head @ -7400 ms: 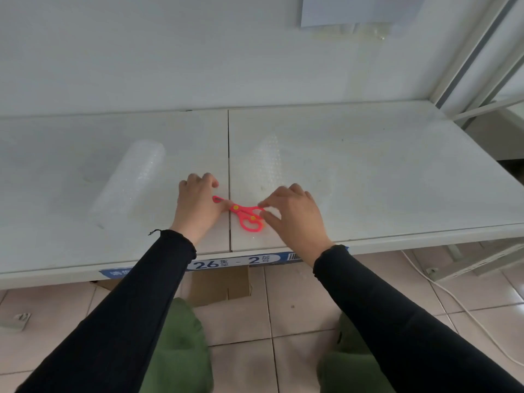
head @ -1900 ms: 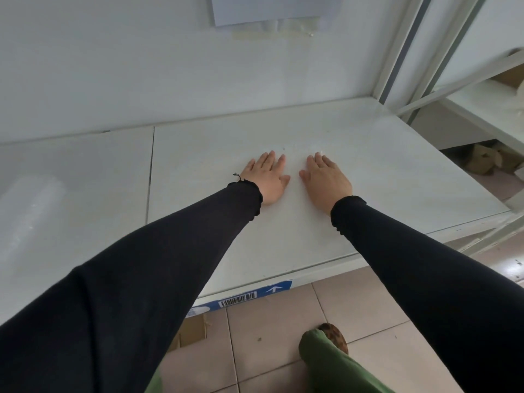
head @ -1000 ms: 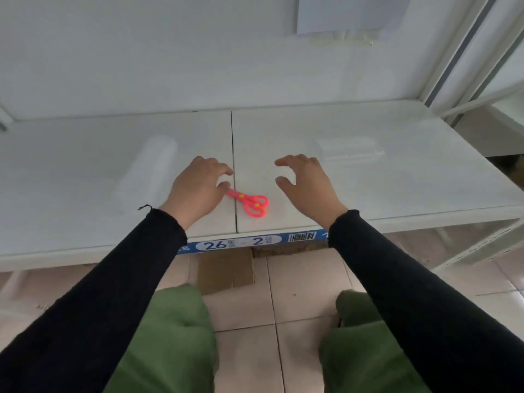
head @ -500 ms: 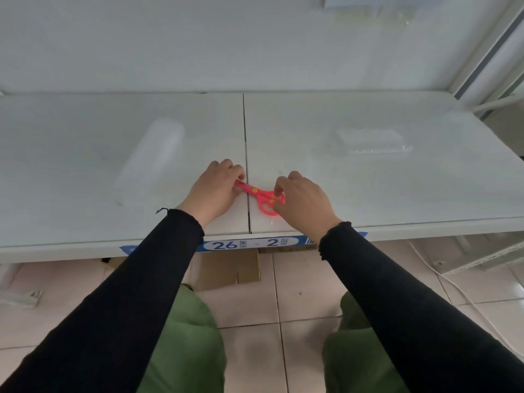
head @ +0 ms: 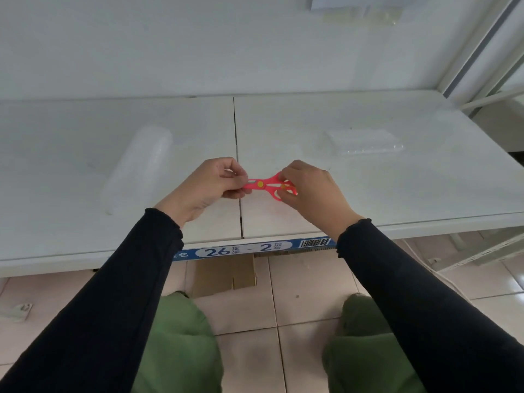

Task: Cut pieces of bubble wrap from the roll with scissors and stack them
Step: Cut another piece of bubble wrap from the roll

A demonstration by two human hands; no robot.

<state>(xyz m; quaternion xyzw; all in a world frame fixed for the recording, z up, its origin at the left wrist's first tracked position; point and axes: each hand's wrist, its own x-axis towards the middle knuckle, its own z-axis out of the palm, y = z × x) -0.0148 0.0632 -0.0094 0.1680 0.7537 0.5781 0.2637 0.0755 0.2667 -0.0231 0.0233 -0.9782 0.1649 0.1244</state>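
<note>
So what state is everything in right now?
Scissors: shut, lifted off the table, held by both hands.
Left hand: pinching the blade end.
Right hand: gripping the handles.
Roll: lying on the table, left side, untouched.
Cut pieces: stacked flat, right side.

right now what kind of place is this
Probably a stockroom or warehouse packing spot: a white metal shelf with a blue barcoded location label, a cardboard box underneath, and a bubble wrap roll.
</note>
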